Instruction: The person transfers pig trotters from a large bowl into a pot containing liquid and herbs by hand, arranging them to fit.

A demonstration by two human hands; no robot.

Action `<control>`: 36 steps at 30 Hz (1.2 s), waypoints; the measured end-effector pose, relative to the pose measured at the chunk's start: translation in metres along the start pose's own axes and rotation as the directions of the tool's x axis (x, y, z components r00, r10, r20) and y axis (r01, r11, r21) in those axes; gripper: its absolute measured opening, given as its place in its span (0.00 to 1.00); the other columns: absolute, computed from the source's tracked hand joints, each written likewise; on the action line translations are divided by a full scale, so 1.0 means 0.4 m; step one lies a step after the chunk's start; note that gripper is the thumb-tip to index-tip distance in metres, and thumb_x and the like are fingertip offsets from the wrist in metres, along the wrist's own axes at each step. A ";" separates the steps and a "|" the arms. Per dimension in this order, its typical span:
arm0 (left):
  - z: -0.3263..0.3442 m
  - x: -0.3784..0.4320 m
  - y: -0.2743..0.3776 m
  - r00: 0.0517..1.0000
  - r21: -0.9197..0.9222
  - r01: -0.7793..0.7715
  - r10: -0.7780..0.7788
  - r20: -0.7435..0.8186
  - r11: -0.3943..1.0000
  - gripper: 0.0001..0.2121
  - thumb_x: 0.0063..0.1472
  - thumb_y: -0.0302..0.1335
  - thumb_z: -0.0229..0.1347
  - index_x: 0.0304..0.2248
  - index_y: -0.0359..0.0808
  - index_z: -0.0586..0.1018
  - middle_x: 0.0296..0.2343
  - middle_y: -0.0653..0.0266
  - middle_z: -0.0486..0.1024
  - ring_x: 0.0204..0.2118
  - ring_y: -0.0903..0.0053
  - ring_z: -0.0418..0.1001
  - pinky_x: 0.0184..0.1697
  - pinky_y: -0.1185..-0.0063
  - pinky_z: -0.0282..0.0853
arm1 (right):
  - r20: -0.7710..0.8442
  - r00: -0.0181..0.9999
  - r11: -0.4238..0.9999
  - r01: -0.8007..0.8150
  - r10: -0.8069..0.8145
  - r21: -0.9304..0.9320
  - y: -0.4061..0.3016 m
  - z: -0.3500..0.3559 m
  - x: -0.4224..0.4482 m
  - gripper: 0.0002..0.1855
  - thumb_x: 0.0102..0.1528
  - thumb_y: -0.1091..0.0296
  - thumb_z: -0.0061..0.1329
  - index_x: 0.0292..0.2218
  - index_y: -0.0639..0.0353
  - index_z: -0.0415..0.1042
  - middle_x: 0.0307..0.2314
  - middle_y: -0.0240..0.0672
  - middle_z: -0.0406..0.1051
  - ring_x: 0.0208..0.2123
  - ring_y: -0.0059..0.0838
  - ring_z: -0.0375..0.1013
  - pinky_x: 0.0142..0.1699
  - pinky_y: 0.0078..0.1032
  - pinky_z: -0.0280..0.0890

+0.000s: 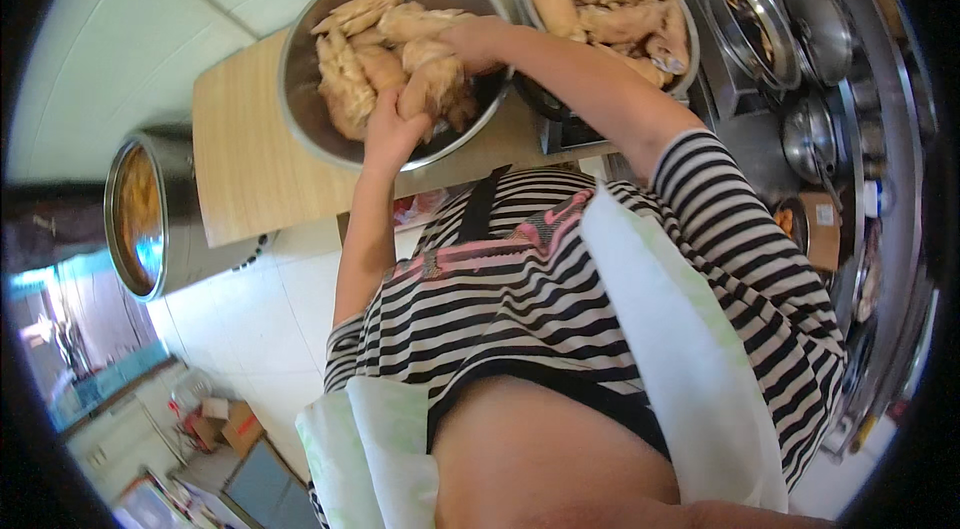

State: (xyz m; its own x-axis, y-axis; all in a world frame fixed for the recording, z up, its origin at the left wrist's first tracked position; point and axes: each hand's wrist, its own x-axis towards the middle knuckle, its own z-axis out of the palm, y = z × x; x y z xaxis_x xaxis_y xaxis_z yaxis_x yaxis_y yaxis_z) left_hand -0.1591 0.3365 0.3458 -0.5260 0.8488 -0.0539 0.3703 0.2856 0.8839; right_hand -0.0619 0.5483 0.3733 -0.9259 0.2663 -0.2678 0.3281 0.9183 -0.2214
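A wide stainless steel bowl [300, 109] holds several pale brown pieces of meat that look like pig's trotters [343, 79]. Both of my hands are inside it. My left hand [394, 125], at the near side, grips the lower part of a trotter [436, 83], with the thumb over it. On the right side of the bowl, my right hand [478, 43] has its fingers closed on the upper part of what looks like the same piece; its fingertips are partly hidden. Beneath my forearm, a large pot [694, 41] is filled with more trotters in dark liquid.
The bowl stands on a wooden board [240, 131]. A tall steel pot [184, 214] of brownish liquid stands to the left. To the right are a steel pan [787, 68], a lidded pot [821, 30], a ladle [827, 180] and a cardboard box [823, 230].
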 end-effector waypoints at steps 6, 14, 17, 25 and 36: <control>-0.017 -0.012 -0.017 0.991 -0.686 0.069 -0.131 -0.039 0.724 0.24 0.52 0.24 0.54 0.50 0.30 0.66 0.43 0.58 0.71 0.44 0.74 0.69 0.47 0.79 0.65 | 0.007 0.989 0.587 -0.092 0.145 0.804 -0.001 -0.045 -0.037 0.29 0.43 0.58 0.54 0.45 0.64 0.68 0.31 0.41 0.73 0.28 0.27 0.73 0.31 0.22 0.67; -0.057 -0.012 -0.142 0.971 -0.928 0.192 -0.197 0.133 0.320 0.22 0.56 0.34 0.52 0.49 0.36 0.68 0.43 0.57 0.72 0.46 0.64 0.71 0.46 0.63 0.70 | 0.042 0.998 -0.667 -0.063 -0.047 0.743 -0.016 -0.127 -0.260 0.19 0.54 0.58 0.52 0.43 0.61 0.70 0.33 0.35 0.74 0.29 0.23 0.75 0.34 0.21 0.71; -0.068 -0.038 -0.091 0.956 -0.940 0.099 -0.293 -0.001 0.326 0.25 0.58 0.43 0.47 0.52 0.38 0.67 0.46 0.57 0.71 0.45 0.61 0.71 0.45 0.59 0.68 | -0.136 0.990 -0.736 0.073 -0.025 0.672 0.071 -0.166 -0.412 0.20 0.54 0.61 0.51 0.44 0.63 0.69 0.38 0.37 0.74 0.39 0.26 0.75 0.46 0.25 0.70; -0.025 -0.133 0.044 0.985 -0.963 -0.167 0.003 -0.170 0.212 0.33 0.58 0.42 0.51 0.59 0.38 0.56 0.48 0.57 0.66 0.47 0.66 0.66 0.46 0.70 0.68 | -0.344 0.823 -0.101 0.430 0.451 0.897 0.498 -0.367 -0.937 0.27 0.52 0.61 0.52 0.50 0.61 0.64 0.40 0.39 0.71 0.39 0.24 0.74 0.43 0.22 0.71; 0.460 -0.036 0.544 0.988 -0.954 -0.089 0.144 -0.049 0.285 0.30 0.60 0.45 0.46 0.58 0.36 0.58 0.48 0.58 0.66 0.47 0.64 0.66 0.48 0.69 0.64 | -0.024 0.855 0.855 -0.518 0.518 0.012 1.140 -0.355 -1.234 0.35 0.40 0.65 0.56 0.52 0.52 0.65 0.38 0.43 0.73 0.41 0.39 0.72 0.45 0.31 0.66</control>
State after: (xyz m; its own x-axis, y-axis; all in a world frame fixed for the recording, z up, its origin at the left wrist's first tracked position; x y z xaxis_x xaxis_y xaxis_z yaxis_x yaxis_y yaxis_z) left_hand 0.0699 0.4681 0.4534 -0.5043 0.8580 0.0974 -0.5780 -0.4191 0.7002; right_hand 0.5184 0.8770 0.5376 -0.6263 0.7101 -0.3216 0.7623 0.6442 -0.0623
